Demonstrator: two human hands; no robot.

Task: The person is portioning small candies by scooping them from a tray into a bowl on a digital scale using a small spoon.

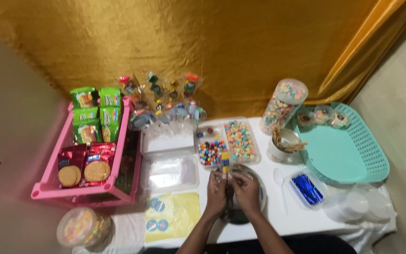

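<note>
My left hand (215, 192) and my right hand (246, 192) are close together over a round scale-like dish (255, 176) at the table's front. Both pinch a small clear bag (224, 162) filled with coloured candies, held upright between the fingertips. Just behind it stands a clear divided tray (226, 141) with pastel candies on the right and bright round candies on the left.
A pink rack (48, 181) of snack packs stands left. Clear lidded boxes (169, 171), a yellow sticker sheet (172, 214), a candy jar (283, 106), a cup of sticks (280, 146), a teal basket (353, 150), blue twist ties (306, 188), a white spoon (279, 181) and a lidded tub (81, 228) surround the hands.
</note>
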